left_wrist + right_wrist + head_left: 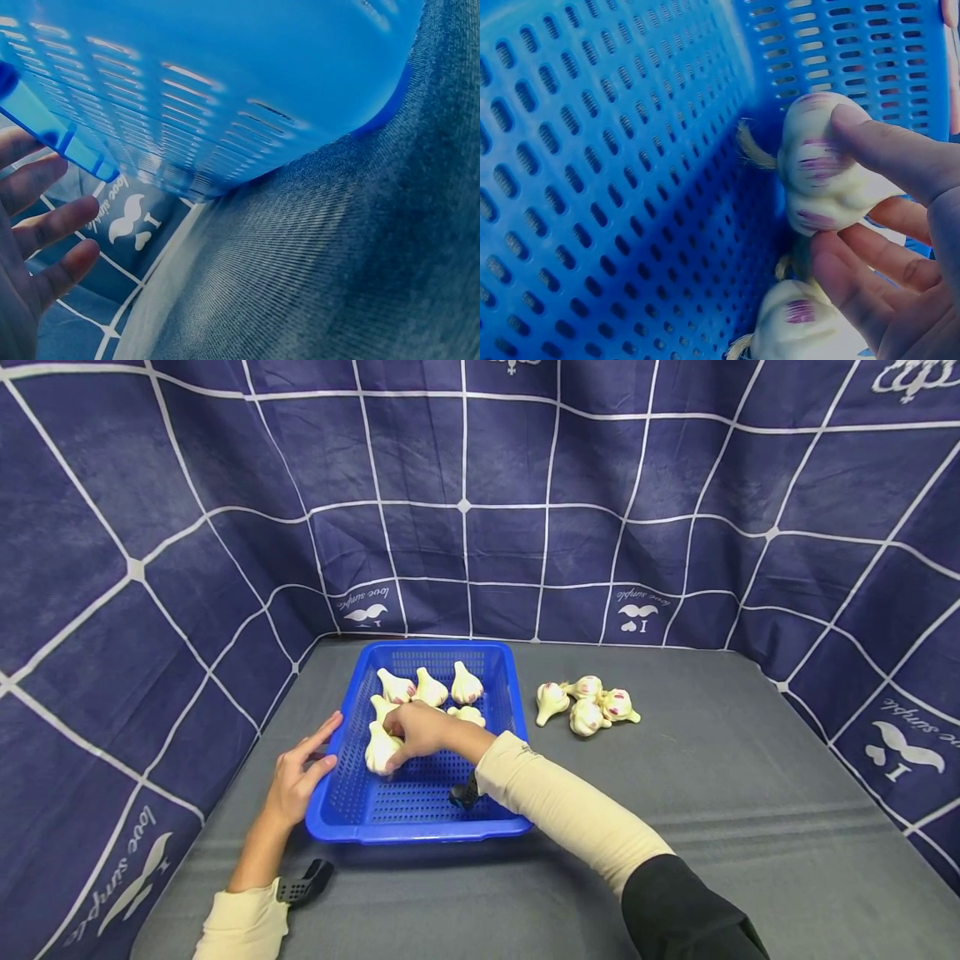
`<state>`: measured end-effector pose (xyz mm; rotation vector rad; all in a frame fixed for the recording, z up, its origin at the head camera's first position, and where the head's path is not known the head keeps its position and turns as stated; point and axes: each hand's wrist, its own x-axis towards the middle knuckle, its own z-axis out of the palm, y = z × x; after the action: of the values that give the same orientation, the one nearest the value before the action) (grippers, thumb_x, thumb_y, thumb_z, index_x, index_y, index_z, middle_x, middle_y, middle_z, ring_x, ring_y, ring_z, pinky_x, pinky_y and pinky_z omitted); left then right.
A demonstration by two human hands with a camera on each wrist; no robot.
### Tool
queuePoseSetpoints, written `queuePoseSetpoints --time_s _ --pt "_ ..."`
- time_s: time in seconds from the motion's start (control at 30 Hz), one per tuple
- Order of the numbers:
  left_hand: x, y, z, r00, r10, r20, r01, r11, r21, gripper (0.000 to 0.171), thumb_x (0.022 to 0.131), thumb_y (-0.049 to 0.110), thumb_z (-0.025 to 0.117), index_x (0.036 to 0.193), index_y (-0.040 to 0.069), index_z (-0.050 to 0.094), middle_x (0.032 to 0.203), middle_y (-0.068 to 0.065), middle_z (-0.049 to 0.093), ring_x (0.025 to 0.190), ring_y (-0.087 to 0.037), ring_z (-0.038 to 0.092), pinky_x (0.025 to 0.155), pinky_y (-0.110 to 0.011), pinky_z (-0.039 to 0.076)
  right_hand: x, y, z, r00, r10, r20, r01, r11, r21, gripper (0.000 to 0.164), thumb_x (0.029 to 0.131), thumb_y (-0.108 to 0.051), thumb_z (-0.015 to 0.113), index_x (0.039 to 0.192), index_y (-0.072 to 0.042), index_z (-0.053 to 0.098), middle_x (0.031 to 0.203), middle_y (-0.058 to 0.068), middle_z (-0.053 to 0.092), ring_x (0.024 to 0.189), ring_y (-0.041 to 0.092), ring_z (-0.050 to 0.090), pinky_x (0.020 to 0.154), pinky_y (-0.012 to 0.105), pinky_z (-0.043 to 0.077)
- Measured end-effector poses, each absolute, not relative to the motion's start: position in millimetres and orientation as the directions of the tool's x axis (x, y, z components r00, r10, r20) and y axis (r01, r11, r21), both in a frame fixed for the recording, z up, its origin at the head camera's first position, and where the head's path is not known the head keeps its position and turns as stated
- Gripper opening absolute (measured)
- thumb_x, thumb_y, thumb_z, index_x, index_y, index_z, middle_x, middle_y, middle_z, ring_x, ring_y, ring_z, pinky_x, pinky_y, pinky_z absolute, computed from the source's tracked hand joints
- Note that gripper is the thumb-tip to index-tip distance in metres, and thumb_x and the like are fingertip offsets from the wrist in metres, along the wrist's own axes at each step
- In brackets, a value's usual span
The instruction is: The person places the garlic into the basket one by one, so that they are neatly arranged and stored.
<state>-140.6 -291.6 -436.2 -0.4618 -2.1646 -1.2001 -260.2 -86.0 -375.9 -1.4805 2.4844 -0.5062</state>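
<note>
Inside the blue plastic basket (420,834), my right hand (422,730) pinches a garlic bulb (381,748) near the left wall. In the right wrist view the thumb and fingers grip this purple-streaked garlic bulb (821,161), its root tuft showing. A second bulb (799,322) lies just below it. Several more garlic bulbs (467,683) sit toward the back of the basket, partly covered by the right hand. My left hand (294,781) rests against the basket's left rim, fingers extended; in the left wrist view its fingers (64,217) are spread beside the rim.
To the right of the basket, several garlic bulbs (587,717) lie grouped on the grey table surface (712,760). A navy curtain (510,460) with white grid lines stands behind the table and along both sides.
</note>
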Motion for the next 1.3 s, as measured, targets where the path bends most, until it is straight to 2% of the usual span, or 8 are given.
queuePoseSetpoints --time_s 0.13,0.4,0.5,0.6,0.7,0.77,0.97,1.3 --pt "-142.1 -291.3 -435.8 -0.749 0.003 0.663 0.565 0.526 0.636 0.05 0.082 -0.007 0.056 0.132 -0.004 0.06 0.136 -0.023 0.055 0.106 0.006 0.055 0.08 -0.011 0.041 -260.6 -83.9 -372.9 -0.486 -0.874 0.004 -0.796 0.441 -0.415 0.044 0.073 -0.03 0.089 0.102 -0.006 0.067 0.066 -0.007 0.058 0.06 0.004 0.04 0.061 0.017 0.033" --pt "-143.2 -290.2 -434.6 -0.75 0.008 0.661 0.564 0.53 0.634 0.05 0.082 -0.006 0.055 0.132 -0.005 0.059 0.137 -0.023 0.055 0.106 0.006 0.055 0.08 -0.012 0.041 -264.6 -80.4 -369.4 -0.513 -0.858 0.034 -0.792 0.457 -0.405 0.042 0.073 -0.033 0.088 0.073 -0.009 0.054 0.055 -0.011 0.043 0.054 0.003 0.029 0.055 0.02 0.026" --pt "-143.8 -290.3 -435.2 -0.751 0.007 0.66 0.56 0.536 0.632 0.05 0.082 -0.006 0.055 0.132 -0.005 0.059 0.136 -0.024 0.055 0.106 0.006 0.055 0.081 -0.012 0.04 -265.8 -78.6 -368.6 -0.529 -0.848 0.037 -0.784 0.472 -0.403 0.041 0.074 -0.034 0.087 0.071 -0.01 0.054 0.056 -0.01 0.046 0.054 0.004 0.032 0.055 0.02 0.027" --pt "-143.9 -290.0 -435.7 -0.751 0.009 0.66 0.56 0.537 0.631 0.05 0.083 -0.007 0.055 0.132 -0.005 0.059 0.136 -0.024 0.055 0.107 0.007 0.055 0.081 -0.013 0.041 -266.3 -76.6 -367.1 -0.55 -0.834 0.042 -0.774 0.491 -0.399 0.032 0.075 -0.034 0.086 0.084 -0.01 0.068 0.065 -0.01 0.059 0.059 0.001 0.045 0.061 0.016 0.037" --pt "-143.5 -289.8 -436.4 -0.747 0.009 0.664 0.564 0.536 0.628 0.049 0.082 -0.007 0.056 0.132 -0.006 0.059 0.136 -0.024 0.056 0.106 0.006 0.055 0.08 -0.015 0.042 -266.3 -74.4 -364.2 -0.569 -0.821 0.043 -0.757 0.502 -0.419 0.043 0.076 -0.034 0.085 0.106 -0.006 0.072 0.078 -0.006 0.07 0.07 0.003 0.059 0.071 0.015 0.044" --pt "-143.2 -289.8 -436.9 -0.745 0.01 0.667 0.568 0.535 0.626 0.049 0.082 -0.008 0.056 0.131 -0.006 0.06 0.135 -0.024 0.056 0.106 0.006 0.055 0.08 -0.017 0.043 -266.8 -73.0 -361.8 -0.58 -0.813 0.046 -0.741 0.503 -0.445 0.049 0.077 -0.034 0.085 0.113 -0.004 0.071 0.086 -0.001 0.073 0.076 0.005 0.064 0.075 0.016 0.047" --pt "-142.8 -290.3 -438.2 -0.745 0.018 0.666 0.571 0.533 0.624 0.05 0.083 -0.008 0.057 0.132 -0.005 0.059 0.136 -0.022 0.056 0.107 0.006 0.055 0.082 -0.015 0.042 -270.7 -69.1 -353.4 -0.588 -0.805 0.074 -0.727 0.486 -0.485 0.047 0.081 -0.033 0.081 0.117 -0.003 0.07 0.098 0.004 0.074 0.082 0.008 0.067 0.079 0.017 0.047" --pt "-140.3 -291.8 -437.2 -0.746 0.005 0.665 0.563 0.538 0.628 0.05 0.083 -0.006 0.055 0.133 -0.003 0.06 0.137 -0.019 0.056 0.106 0.006 0.056 0.081 -0.012 0.041 -275.5 -53.4 -325.4 -0.599 -0.795 0.101 -0.691 0.449 -0.566 0.047 0.085 -0.032 0.077 0.121 -0.003 0.068 0.099 0.005 0.074 0.086 0.012 0.07 0.075 0.017 0.049"
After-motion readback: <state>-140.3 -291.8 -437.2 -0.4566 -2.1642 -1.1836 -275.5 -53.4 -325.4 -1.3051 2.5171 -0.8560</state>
